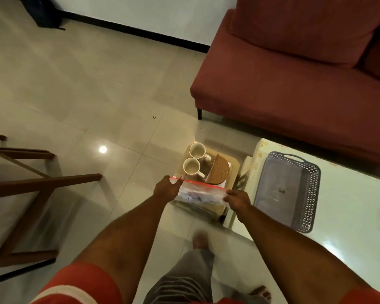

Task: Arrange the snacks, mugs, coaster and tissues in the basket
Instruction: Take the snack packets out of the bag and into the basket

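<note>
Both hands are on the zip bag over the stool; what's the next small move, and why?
Probably lift the zip bag, held by the left hand and right hand, and carry it right to the grey basket on the table. The basket looks bare.

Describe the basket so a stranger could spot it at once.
Start at the red sofa, then drop to the pale glossy table in front of it. The basket sits at the table's near-left end: grey plastic, rectangular, lattice walls, handle cut-outs, nothing in it, unlike the stool beside it holding mugs.

Snack bag (201,192) between both hands' grip, above stool (234,165)
</note>
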